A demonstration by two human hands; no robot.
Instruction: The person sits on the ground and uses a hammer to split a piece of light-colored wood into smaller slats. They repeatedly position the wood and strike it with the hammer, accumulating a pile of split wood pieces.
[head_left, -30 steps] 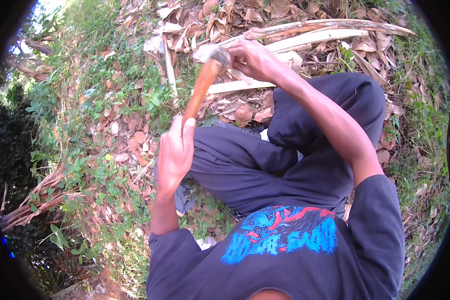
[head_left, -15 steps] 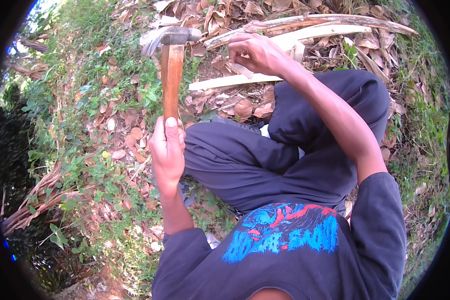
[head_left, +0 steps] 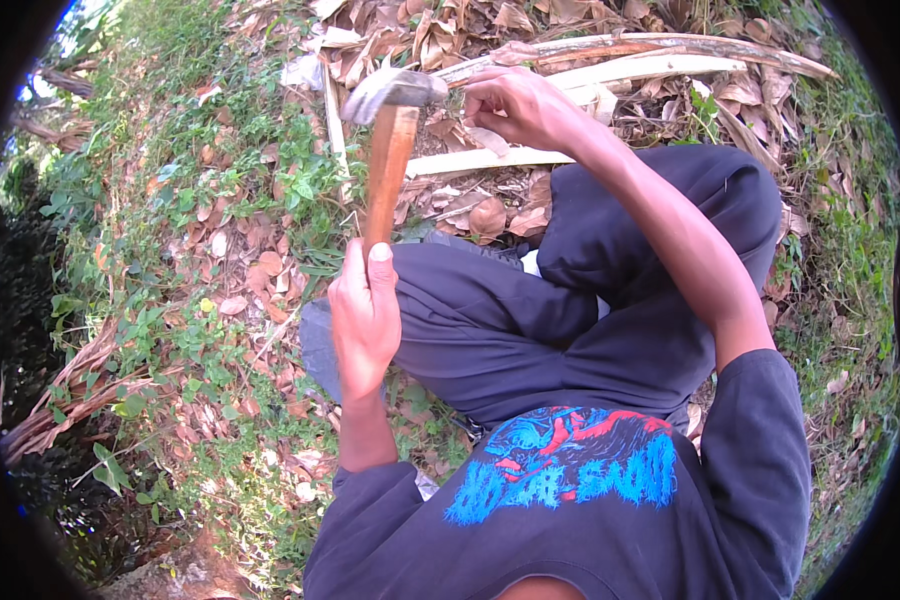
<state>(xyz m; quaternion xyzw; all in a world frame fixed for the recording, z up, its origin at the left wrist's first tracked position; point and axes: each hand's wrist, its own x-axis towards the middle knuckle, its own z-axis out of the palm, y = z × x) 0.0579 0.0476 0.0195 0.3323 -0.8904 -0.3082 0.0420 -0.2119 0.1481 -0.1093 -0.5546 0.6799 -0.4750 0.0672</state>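
Note:
My left hand (head_left: pixel 365 315) is wrapped around the wooden handle of a claw hammer (head_left: pixel 388 175), thumb lying along the grip. The hammer stands head up, its grey metal head close to my right hand's fingers. Curled with fingertips drawn together, my right hand (head_left: pixel 530 108) is closed; what it pinches, if anything, is too small to make out. Beneath it lies a pale split wood strip (head_left: pixel 490 160). Another pale strip (head_left: pixel 660 66) and a long curved piece with bark (head_left: pixel 690 42) extend to the right behind my wrist.
Dry brown leaves (head_left: pixel 487 216) and green weeds (head_left: pixel 300 185) cover the ground. My crossed legs (head_left: pixel 480 310) in dark trousers sit just below the wood. A thin upright strip (head_left: pixel 334 125) stands left of the hammer head. Dried stalks (head_left: pixel 65 405) lie at the far left.
My left hand has carried the hammer to the right, bringing its head nearer my right hand and tilting the handle slightly. My right hand has barely moved.

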